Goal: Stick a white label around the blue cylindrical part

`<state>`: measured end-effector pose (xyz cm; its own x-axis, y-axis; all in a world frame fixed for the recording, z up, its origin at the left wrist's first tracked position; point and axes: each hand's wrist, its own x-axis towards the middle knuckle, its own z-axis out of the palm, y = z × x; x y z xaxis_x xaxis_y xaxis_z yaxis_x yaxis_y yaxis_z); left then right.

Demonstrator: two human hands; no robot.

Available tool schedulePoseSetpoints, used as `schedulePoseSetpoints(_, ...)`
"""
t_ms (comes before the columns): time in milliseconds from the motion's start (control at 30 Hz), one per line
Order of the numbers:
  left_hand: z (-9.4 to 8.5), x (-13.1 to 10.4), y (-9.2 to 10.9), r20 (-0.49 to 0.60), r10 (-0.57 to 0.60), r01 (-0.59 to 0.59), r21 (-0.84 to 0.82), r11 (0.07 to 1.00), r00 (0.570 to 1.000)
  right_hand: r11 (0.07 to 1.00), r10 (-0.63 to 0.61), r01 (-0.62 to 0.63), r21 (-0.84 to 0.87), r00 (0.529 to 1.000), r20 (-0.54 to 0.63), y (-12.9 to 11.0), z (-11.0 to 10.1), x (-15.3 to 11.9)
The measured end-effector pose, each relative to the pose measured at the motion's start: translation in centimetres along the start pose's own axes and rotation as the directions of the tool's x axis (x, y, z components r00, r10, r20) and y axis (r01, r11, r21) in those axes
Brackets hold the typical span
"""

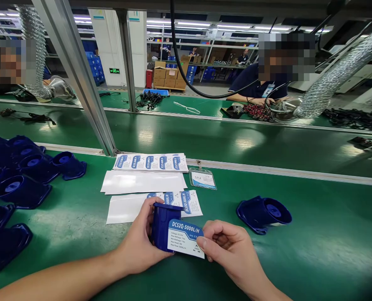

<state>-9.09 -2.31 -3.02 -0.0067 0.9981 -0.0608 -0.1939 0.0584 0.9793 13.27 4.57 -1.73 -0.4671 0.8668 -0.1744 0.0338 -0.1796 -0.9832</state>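
While the left hand (142,244) grips the blue housing (161,225) just above the near edge of the bench (314,234), the right hand (228,246) pinches the corner of a label (184,238) between thumb and forefinger, part laid on the housing's face. Pressed down askew, it could wrinkle or sit crooked; a loose grip could let the housing turn under the push. One housing is in hand and one lies apart to the right (263,214); a heap (13,184) at the left edge shows about nine, some cut off. Three label sheets (151,162) lie beyond, two mostly bare, and one badge (202,179) beside them.
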Motion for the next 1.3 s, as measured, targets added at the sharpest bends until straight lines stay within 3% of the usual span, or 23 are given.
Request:
schedulePoseSetpoints(333, 0.1, -0.1, 0.2, -0.013, 0.002, -0.002, 0.013, 1.0, 1.0, 0.999, 0.032, -0.031, 0.017, 0.996, -0.08, -1.1, 1.0, -0.1)
schedulePoseSetpoints(633, 0.2, -0.2, 0.0, -0.013, -0.016, 0.016, -0.002, 1.0, 1.0, 0.999, 0.038, -0.037, 0.013, 0.999, -0.028, -0.3, 0.5, 0.3)
schedulePoseSetpoints(800, 0.5, -0.2, -0.1, -0.048, -0.038, 0.037, -0.023, 0.999, 0.998, 1.0, -0.003, 0.004, 0.016, 0.999, -0.033, 0.2, 0.6, 0.5)
schedulePoseSetpoints(967, 0.7, -0.3, -0.3, -0.077, -0.041, 0.041, -0.014, 0.999, 0.996, 0.989, -0.101, 0.091, -0.114, 0.991, -0.088, 0.0, 0.8, 0.4)
schedulePoseSetpoints(1133, 0.9, -0.2, -0.7, -0.097, -0.019, 0.021, 0.013, 1.0, 0.995, 0.982, -0.105, 0.097, -0.162, 0.994, -0.039, 0.0, 0.5, 0.8)
schedulePoseSetpoints(1300, 1.2, -0.2, -1.3, -0.117, 0.028, -0.019, 0.078, 0.997, 0.993, 0.985, -0.155, 0.154, -0.08, 0.988, 0.004, -0.5, 0.8, 1.0)
